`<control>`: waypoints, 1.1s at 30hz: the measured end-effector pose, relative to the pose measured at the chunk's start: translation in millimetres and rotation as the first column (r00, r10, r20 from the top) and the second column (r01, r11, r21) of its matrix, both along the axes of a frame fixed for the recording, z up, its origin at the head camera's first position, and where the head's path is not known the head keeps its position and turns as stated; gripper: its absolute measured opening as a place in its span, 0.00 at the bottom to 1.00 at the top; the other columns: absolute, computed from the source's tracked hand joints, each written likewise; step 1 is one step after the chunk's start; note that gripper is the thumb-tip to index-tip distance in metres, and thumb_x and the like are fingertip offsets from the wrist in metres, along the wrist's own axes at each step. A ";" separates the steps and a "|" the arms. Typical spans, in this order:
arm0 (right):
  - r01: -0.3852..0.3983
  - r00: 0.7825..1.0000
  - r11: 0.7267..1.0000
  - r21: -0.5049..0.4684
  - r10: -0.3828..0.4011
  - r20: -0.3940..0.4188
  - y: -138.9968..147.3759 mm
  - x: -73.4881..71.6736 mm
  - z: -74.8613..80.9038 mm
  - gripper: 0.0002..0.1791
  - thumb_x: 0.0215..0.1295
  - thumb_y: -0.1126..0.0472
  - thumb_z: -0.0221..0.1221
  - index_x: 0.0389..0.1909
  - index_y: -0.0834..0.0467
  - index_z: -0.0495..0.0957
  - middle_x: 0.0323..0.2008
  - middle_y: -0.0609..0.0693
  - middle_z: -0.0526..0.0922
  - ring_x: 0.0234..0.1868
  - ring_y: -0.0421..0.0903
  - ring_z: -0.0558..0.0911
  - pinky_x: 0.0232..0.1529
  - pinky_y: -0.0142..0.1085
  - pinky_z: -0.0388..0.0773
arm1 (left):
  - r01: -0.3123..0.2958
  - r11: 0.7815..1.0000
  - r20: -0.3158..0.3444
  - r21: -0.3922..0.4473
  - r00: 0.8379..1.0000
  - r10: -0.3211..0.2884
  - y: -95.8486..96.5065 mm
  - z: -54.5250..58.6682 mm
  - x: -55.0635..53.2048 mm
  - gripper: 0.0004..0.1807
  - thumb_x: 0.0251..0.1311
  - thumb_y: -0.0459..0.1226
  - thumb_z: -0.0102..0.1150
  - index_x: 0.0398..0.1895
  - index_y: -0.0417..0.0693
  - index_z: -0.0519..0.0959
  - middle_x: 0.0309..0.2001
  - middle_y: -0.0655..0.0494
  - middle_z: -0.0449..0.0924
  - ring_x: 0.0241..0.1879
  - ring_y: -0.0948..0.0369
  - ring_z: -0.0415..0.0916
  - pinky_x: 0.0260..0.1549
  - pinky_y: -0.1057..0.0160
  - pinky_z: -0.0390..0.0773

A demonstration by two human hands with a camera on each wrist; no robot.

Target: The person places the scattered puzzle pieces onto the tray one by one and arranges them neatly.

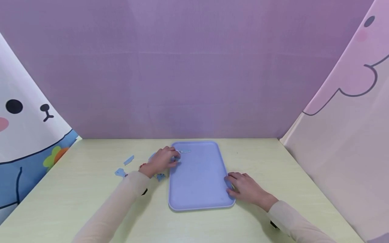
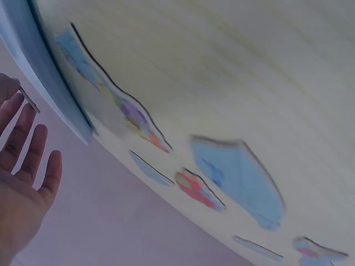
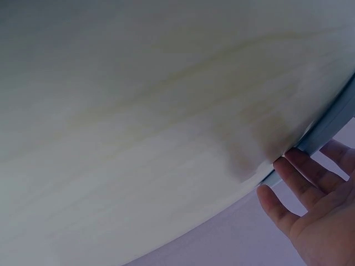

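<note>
Left of tray (image 1: 197, 182): I see loose pieces (image 2: 238, 177) scattered on worktop (image 1: 60, 206). Over tray's left rim: left hand (image 1: 162, 160), fingers pinching thin piece (image 2: 29, 100). Pieces look light, stiff, likely creasable; I'd take edges, gently. On tray, far end: flat piece (image 1: 185, 151). Tray's right rim: right hand (image 1: 247, 189), fingers slightly spread, touching rim.

Left hand (image 2: 22, 205), at the left edge, pinching a thin piece (image 2: 29, 101), seen edge-on, beside a blue tray (image 2: 41, 69). Across the pale worktop (image 2: 277, 83) lie irregular flat pieces (image 2: 238, 180) (mostly light blue, some with red or purple patches), one long and multicoloured.
</note>
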State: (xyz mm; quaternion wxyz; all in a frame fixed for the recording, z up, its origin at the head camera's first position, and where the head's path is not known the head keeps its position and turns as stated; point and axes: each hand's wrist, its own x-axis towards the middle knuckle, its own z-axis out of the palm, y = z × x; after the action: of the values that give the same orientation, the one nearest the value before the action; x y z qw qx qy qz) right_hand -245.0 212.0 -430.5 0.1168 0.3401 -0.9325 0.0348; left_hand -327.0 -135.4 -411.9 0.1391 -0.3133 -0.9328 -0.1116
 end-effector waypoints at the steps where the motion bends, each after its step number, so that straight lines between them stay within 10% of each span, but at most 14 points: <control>1: 0.001 1.000 1.000 0.002 -0.001 0.000 0.1 0.1 0.3 0.24 0.57 0.49 0.58 0.50 0.59 0.75 0.49 0.55 0.78 0.50 0.52 0.77 0.47 0.49 0.74 | 0.003 1.000 0.004 0.000 1.000 -0.003 2.4 0.6 0.0 0.09 0.51 0.40 0.63 0.37 0.52 0.81 0.36 0.59 0.77 0.37 0.58 0.72 0.32 0.57 0.74; 33: 0.017 1.000 1.000 0.006 -0.017 0.024 -0.3 2.7 2.8 0.23 0.58 0.49 0.57 0.51 0.59 0.75 0.51 0.56 0.77 0.52 0.53 0.77 0.48 0.49 0.73 | -0.039 0.998 0.029 0.057 0.999 0.038 68.6 12.2 -19.6 0.10 0.51 0.38 0.63 0.39 0.52 0.81 0.40 0.58 0.79 0.41 0.56 0.73 0.39 0.56 0.73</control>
State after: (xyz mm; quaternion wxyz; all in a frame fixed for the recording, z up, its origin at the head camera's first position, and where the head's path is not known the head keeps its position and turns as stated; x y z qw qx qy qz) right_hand -242.4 211.7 -427.7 0.1051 0.3320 -0.9368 0.0352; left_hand -346.6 -66.8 -399.7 0.1371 -0.2897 -0.9369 -0.1399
